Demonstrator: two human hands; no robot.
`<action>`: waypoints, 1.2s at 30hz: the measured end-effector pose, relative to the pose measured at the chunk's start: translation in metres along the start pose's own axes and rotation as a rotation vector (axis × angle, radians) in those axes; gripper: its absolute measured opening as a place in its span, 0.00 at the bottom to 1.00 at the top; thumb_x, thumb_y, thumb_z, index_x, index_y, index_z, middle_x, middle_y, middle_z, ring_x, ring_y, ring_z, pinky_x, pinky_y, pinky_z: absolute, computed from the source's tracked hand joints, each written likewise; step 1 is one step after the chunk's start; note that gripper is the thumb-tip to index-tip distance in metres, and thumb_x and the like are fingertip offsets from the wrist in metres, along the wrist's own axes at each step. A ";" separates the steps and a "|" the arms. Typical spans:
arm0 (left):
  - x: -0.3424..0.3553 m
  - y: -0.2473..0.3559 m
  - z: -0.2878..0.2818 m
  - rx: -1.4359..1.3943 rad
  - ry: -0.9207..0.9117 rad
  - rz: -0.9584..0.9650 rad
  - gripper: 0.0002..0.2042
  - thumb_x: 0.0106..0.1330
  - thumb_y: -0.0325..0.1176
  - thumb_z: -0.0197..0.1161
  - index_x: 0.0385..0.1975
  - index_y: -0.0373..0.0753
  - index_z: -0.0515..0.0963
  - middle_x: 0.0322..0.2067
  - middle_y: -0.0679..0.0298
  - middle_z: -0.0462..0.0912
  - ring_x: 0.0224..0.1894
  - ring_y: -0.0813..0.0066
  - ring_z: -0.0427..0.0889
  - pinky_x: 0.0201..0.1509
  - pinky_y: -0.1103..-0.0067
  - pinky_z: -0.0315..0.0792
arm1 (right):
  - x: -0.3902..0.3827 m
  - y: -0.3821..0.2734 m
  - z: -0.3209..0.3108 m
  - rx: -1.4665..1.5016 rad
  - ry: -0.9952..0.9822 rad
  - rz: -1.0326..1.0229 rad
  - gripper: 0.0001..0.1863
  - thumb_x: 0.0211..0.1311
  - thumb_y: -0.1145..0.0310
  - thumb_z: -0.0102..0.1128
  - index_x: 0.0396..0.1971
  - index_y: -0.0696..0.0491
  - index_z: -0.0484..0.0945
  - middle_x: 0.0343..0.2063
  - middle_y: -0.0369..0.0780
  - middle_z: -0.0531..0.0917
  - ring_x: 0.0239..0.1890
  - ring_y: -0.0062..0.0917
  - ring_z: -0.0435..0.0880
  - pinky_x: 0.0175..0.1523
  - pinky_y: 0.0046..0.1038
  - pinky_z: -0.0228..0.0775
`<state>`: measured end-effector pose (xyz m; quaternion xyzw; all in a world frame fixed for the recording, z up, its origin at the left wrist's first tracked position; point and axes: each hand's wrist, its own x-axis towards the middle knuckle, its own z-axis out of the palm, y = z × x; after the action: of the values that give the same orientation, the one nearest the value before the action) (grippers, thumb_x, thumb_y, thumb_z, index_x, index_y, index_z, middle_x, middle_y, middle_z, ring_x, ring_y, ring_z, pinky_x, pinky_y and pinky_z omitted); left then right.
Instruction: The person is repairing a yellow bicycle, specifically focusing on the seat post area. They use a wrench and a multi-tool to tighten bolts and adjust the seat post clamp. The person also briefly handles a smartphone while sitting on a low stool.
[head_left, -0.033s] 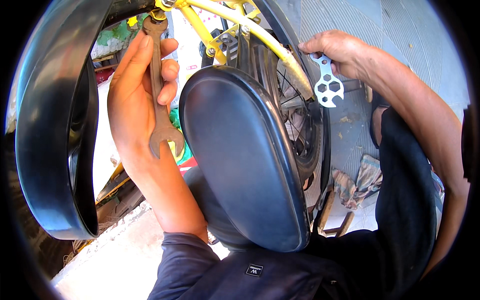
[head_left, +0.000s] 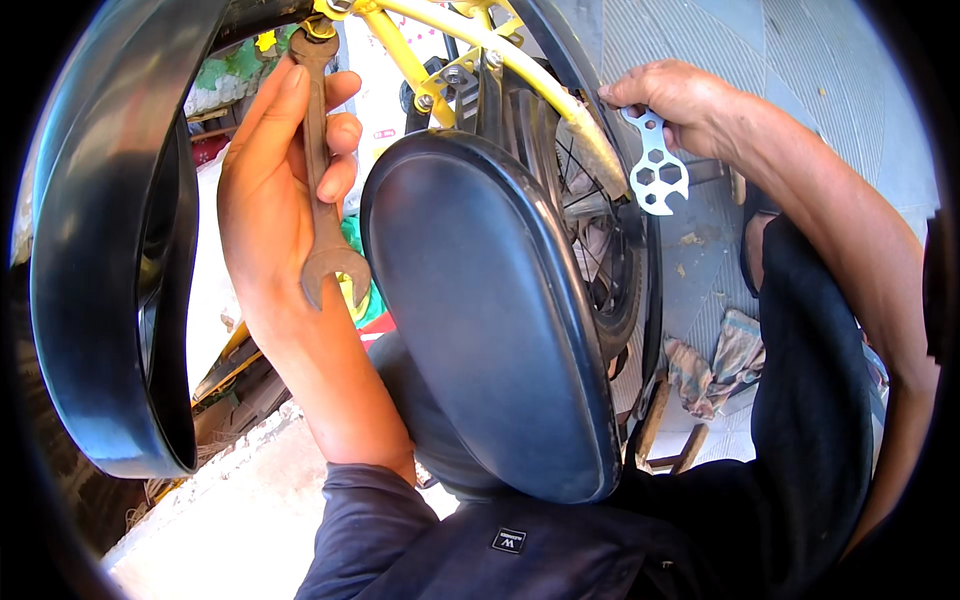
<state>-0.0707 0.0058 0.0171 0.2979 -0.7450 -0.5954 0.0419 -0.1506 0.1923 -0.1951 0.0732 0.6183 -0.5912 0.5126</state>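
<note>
My left hand (head_left: 290,150) grips a rusty double open-end wrench (head_left: 324,170), whose upper head sits at a yellow metal fitting (head_left: 320,28) near the top of the yellow bike frame (head_left: 395,55); its lower jaw hangs over my wrist. Out to the right, my right hand (head_left: 670,100) pinches a silver flat multi-hole spanner (head_left: 660,172), which dangles beside a black curved bar and the yellow tube. A black padded seat (head_left: 480,310) fills the middle, in front of a spoked wheel (head_left: 600,240) and tyre.
A wide glossy black loop (head_left: 85,280) hangs at the left. On the grey tiled floor (head_left: 820,120) at the right are a crumpled checked cloth (head_left: 710,370) and wooden pieces (head_left: 690,450). Pale ledge (head_left: 200,520) and assorted coloured items show at the left and behind.
My left hand and the wrench have shifted very slightly up and to the right. My right hand and its spanner look unmoved.
</note>
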 end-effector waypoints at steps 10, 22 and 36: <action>0.006 -0.001 0.004 0.119 0.001 0.071 0.17 0.73 0.32 0.46 0.56 0.30 0.69 0.41 0.49 0.82 0.29 0.71 0.83 0.21 0.84 0.70 | -0.001 0.001 0.001 0.005 0.001 -0.012 0.11 0.63 0.64 0.60 0.33 0.58 0.80 0.18 0.30 0.72 0.12 0.09 0.64 0.12 0.13 0.51; 0.009 -0.007 0.008 0.106 0.004 0.111 0.15 0.73 0.34 0.48 0.50 0.29 0.73 0.35 0.51 0.83 0.21 0.78 0.77 0.21 0.85 0.69 | -0.002 0.002 -0.001 0.009 0.019 -0.016 0.11 0.63 0.65 0.60 0.34 0.59 0.80 0.19 0.31 0.73 0.11 0.10 0.67 0.10 0.13 0.53; 0.010 -0.007 0.020 0.320 0.056 0.129 0.10 0.71 0.34 0.51 0.38 0.34 0.77 0.27 0.61 0.82 0.18 0.86 0.73 0.21 0.87 0.64 | 0.004 0.006 -0.003 0.008 -0.011 -0.014 0.12 0.63 0.64 0.60 0.36 0.59 0.80 0.21 0.31 0.73 0.15 0.11 0.70 0.13 0.14 0.56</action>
<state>-0.0847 0.0171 0.0019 0.2691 -0.8463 -0.4567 0.0528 -0.1501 0.1945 -0.2023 0.0674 0.6135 -0.5978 0.5116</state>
